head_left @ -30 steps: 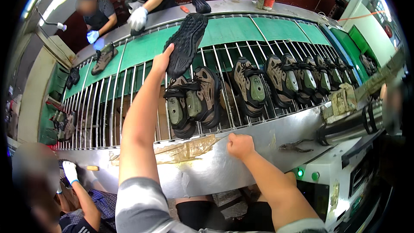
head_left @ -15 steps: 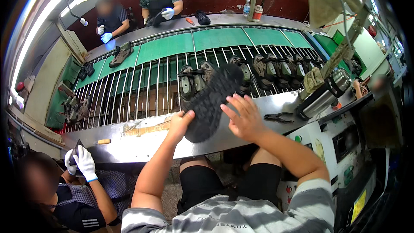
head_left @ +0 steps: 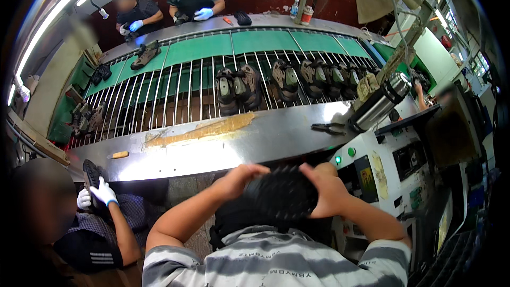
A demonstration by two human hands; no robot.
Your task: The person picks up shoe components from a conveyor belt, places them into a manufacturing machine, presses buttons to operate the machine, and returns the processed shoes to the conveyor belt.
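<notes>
1. Above the lap, just short of the bench, holds a black lugged sole (head_left: 284, 194) between two bare hands, treads facing up toward the head; too blurred for finer detail.
2. Grips the upper left edge of it with the left hand (head_left: 240, 179), fingers bent and closed on the rim.
3. Clasps the opposite end with the right hand (head_left: 329, 188), palm along the side and one fingertip at the upper edge.
4. Faces a steel bench (head_left: 297, 130), crossed by a ragged strip of tan tape (head_left: 204, 129).
5. Beyond that, looks onto a rack of metal bars (head_left: 183, 93), bearing a pair of brown and black shoes (head_left: 248, 86), a single shoe (head_left: 285, 81) and a row of shoes (head_left: 313, 79) close together.
6. Farther back, meets a green belt (head_left: 202, 50), with another shoe (head_left: 145, 56) on its left part.
7. To the right, has pliers (head_left: 329, 128) lying near a steel flask (head_left: 380, 102), and a white machine (head_left: 366, 146) with a lit green button (head_left: 338, 159).
8. At left, neighbours a co-worker's white-gloved hands (head_left: 104, 191) around a dark shoe part (head_left: 91, 172), near a wooden-handled tool (head_left: 120, 154).
9. Across, fronts two co-workers, each with a blue glove (head_left: 203, 14) showing.
</notes>
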